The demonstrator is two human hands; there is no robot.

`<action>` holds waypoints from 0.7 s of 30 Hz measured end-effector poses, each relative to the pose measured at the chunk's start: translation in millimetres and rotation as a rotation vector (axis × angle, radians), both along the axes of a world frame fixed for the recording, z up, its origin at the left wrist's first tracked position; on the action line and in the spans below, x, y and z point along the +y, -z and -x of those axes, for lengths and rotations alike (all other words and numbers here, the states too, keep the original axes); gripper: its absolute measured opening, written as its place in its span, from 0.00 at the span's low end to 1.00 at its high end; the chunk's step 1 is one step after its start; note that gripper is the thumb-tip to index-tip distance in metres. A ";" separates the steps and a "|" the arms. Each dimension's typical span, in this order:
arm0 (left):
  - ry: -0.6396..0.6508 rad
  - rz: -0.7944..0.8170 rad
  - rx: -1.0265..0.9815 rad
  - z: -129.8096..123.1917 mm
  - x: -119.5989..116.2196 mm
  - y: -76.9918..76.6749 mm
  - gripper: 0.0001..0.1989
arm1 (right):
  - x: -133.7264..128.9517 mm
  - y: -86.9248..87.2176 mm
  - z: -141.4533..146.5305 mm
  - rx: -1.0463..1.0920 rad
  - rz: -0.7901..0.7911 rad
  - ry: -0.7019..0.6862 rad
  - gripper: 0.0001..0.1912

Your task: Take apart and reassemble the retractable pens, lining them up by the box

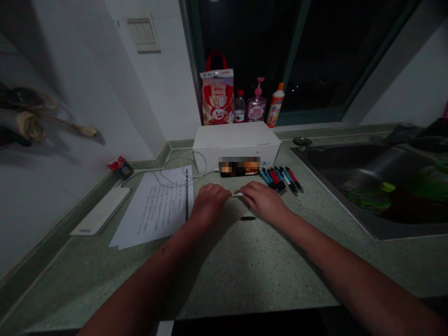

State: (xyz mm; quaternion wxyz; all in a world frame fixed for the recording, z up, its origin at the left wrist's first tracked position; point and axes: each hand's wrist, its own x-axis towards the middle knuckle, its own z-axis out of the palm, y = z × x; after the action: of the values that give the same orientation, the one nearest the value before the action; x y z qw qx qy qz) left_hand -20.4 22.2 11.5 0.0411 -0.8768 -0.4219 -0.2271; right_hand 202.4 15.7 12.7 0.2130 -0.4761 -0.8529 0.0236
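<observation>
Between my two hands is a small, thin white piece (238,194), too small to name, perhaps part of a pen. My left hand (210,201) is closed at its left end, and my right hand (261,198) pinches its right end. Below them on the green counter lies a short black pen part (247,218). Several blue, red, white and black pens (280,179) lie in a row just beyond my right hand. A phone (239,167) with a lit, blurred screen leans against a white box (238,137), a cable at its left end.
Printed sheets (157,205) lie left of my left hand, near a white power bank or flat box (101,212) and a small red pack (120,167). A metal sink (371,228) is at the right. Bottles (256,107) and a red bag (217,98) stand behind the box.
</observation>
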 end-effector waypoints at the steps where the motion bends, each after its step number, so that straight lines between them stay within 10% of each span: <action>1: 0.018 -0.001 -0.010 -0.9 -1.0 1.0 0.09 | -1.0 -0.5 1.7 -0.018 0.007 -0.029 0.11; 10: -0.058 -0.273 -0.405 -6.0 -13.1 4.7 0.28 | -3.4 -1.8 7.0 0.174 0.048 0.255 0.23; 16: 0.298 0.089 -0.090 -18.5 -20.3 12.4 0.17 | -1.1 -1.3 0.9 0.262 -0.013 0.200 0.21; 21: 0.314 0.224 -0.023 -21.7 -19.8 11.8 0.07 | 0.0 1.7 -1.5 0.175 -0.036 0.136 0.20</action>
State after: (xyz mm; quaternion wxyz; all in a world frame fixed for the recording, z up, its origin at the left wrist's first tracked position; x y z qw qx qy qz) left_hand 1.3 2.5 -0.3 -0.0974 -0.9283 -0.3031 -0.1921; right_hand 203.9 15.7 10.9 0.2964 -0.5252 -0.7969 0.0350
